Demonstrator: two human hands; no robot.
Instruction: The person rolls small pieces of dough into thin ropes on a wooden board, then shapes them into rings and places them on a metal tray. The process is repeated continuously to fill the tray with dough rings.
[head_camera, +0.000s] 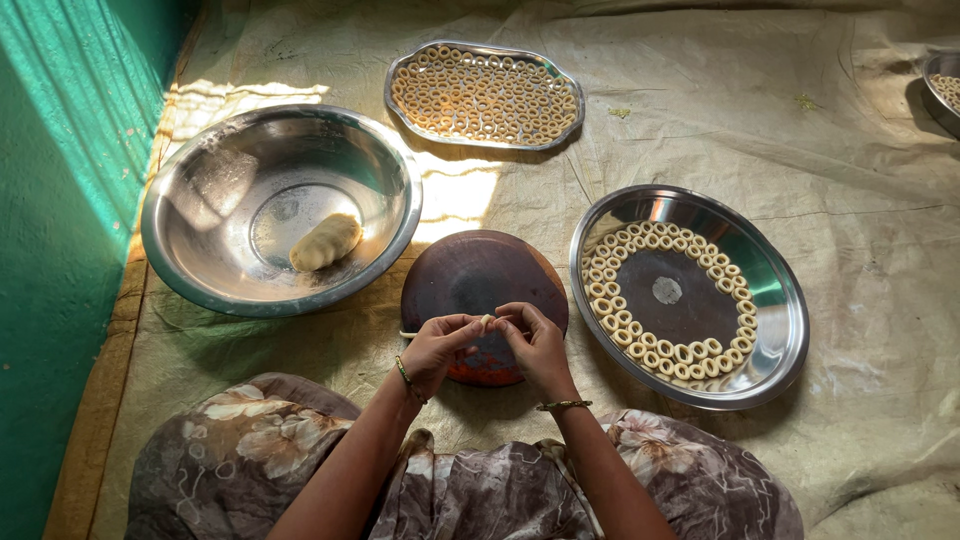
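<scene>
My left hand (437, 349) and my right hand (535, 343) meet over a round dark wooden board (470, 272). Between their fingertips they pinch a thin pale strip of dough (487, 320), whose loose end sticks out to the left of my left hand. A round steel plate (775, 295) to the right of the board holds several small dough rings laid along its rim. To the left, a large steel bowl (200, 195) holds one lump of dough (325, 242).
An oblong steel tray (400, 75) filled with dough rings lies at the back. Another steel dish (935, 95) shows at the top right edge. A pale cloth (760, 120) covers the floor. A green wall (60, 200) runs along the left. My floral-clothed knees are at the bottom.
</scene>
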